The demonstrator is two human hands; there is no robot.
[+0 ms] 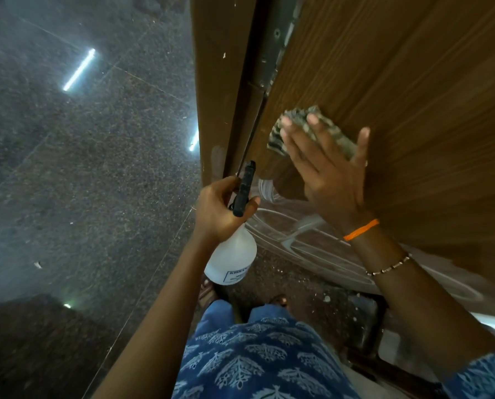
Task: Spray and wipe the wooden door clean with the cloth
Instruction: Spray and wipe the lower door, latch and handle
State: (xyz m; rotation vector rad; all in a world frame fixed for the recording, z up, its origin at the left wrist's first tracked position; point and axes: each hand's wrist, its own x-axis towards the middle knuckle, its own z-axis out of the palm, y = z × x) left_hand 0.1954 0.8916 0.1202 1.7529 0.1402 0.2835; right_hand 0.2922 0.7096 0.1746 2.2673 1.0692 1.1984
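right hand (331, 171) flat, presses cloth (312, 131) on door (413, 96) near hinge edge | left hand (220, 208) grips bottle (231, 260) | risk: cloth slips from open palm, snags hinge (275, 56)

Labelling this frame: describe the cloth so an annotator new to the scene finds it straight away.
Start at the big wooden door filling the right side. Near its hinged edge, the right hand presses flat against the panel; the cloth is the crumpled grey-green wad under its fingers. It is the only soft, nubby thing there, unlike the white spray bottle gripped by the left hand.
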